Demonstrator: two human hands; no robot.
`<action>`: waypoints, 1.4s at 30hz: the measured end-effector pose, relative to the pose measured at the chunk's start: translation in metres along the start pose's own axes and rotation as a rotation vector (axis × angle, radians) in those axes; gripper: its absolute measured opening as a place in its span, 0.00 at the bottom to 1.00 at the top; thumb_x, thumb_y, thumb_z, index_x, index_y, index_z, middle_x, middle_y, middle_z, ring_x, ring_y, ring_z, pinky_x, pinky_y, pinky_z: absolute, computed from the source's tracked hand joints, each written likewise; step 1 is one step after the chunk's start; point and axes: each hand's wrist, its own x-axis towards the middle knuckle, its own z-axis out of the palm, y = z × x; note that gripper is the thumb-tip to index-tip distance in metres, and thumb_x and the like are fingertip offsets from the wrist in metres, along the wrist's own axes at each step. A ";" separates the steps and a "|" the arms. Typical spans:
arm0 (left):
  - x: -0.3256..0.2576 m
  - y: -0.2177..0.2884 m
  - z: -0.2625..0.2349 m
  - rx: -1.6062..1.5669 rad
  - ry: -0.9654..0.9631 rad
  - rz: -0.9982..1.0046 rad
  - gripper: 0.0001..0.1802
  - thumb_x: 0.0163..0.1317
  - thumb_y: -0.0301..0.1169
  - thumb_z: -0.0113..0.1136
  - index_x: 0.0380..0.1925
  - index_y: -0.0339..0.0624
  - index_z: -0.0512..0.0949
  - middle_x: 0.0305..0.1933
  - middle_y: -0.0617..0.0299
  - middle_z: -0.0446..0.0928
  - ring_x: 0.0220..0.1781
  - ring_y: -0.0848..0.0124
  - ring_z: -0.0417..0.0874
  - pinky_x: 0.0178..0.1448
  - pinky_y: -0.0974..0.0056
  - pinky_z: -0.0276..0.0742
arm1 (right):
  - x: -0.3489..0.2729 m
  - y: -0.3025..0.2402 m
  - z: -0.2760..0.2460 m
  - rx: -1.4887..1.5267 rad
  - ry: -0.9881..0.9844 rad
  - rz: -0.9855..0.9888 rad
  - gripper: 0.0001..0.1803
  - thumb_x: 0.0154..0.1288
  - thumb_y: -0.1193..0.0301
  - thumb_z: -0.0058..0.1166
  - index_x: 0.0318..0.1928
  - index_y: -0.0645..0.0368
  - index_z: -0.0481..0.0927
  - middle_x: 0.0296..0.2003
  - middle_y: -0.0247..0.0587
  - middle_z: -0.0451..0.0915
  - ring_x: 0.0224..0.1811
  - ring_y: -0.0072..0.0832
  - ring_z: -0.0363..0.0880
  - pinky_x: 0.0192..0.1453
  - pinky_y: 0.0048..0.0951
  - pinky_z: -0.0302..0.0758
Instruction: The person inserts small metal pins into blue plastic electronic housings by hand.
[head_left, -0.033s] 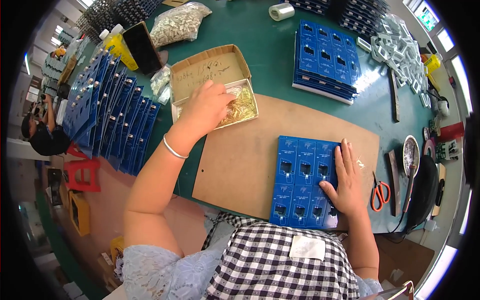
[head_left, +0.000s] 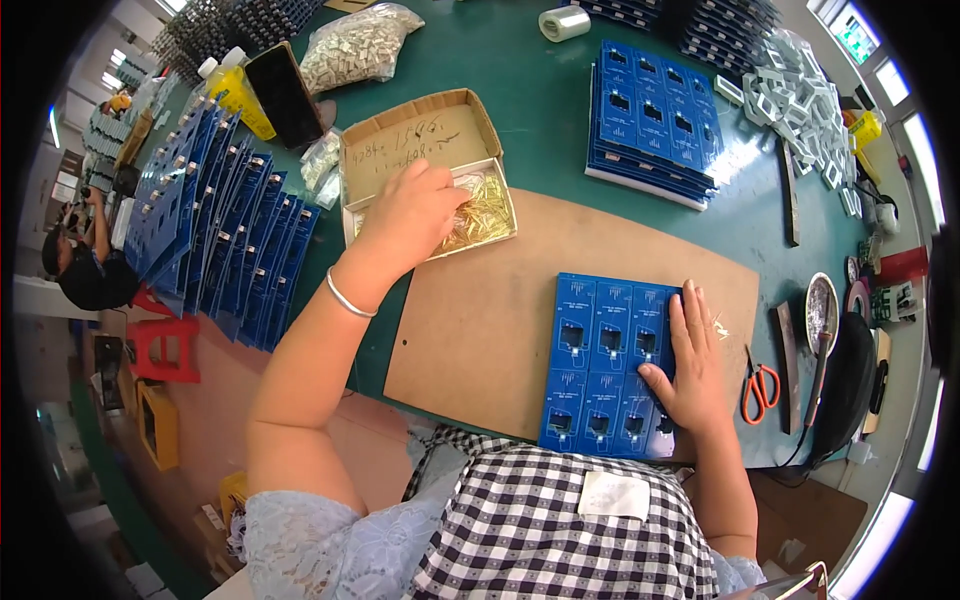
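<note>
Boards lean in a row left of a cardboard carton of golden pins, where the left hand sits curled; whether it pinches any cannot be told. Farther right, a blue panel lies on a brown mat, the right hand flattened over its right edge, gripping nothing, near orange-handled scissors

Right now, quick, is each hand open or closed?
Left hand: at the box of gold pieces; its grip can't be told.
Right hand: open, resting on the blue board.

Matt cardboard box — glossy circuit board — shiny, metallic-looking pins.
</note>
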 end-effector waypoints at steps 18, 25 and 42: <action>0.005 -0.021 -0.007 -0.655 -0.128 -0.439 0.03 0.58 0.22 0.59 0.30 0.32 0.79 0.33 0.59 0.73 0.35 0.68 0.76 0.42 0.67 0.70 | -0.031 0.045 -0.019 0.631 0.821 0.103 0.23 0.71 0.72 0.45 0.64 0.68 0.69 0.65 0.50 0.70 0.70 0.38 0.65 0.74 0.37 0.56; -0.015 0.075 -0.033 -0.618 -0.001 -0.263 0.03 0.56 0.22 0.62 0.29 0.38 0.77 0.31 0.55 0.77 0.35 0.60 0.79 0.42 0.63 0.75 | -0.023 0.004 -0.022 0.726 0.587 0.098 0.22 0.66 0.76 0.47 0.60 0.67 0.73 0.57 0.49 0.78 0.60 0.38 0.75 0.66 0.36 0.66; -0.060 0.137 -0.001 -1.306 -0.252 -0.502 0.02 0.62 0.23 0.63 0.33 0.36 0.79 0.31 0.68 0.75 0.29 0.84 0.71 0.32 0.75 0.68 | 0.036 -0.087 -0.003 1.021 -0.242 0.151 0.06 0.67 0.77 0.56 0.43 0.63 0.79 0.34 0.38 0.80 0.31 0.21 0.80 0.34 0.23 0.77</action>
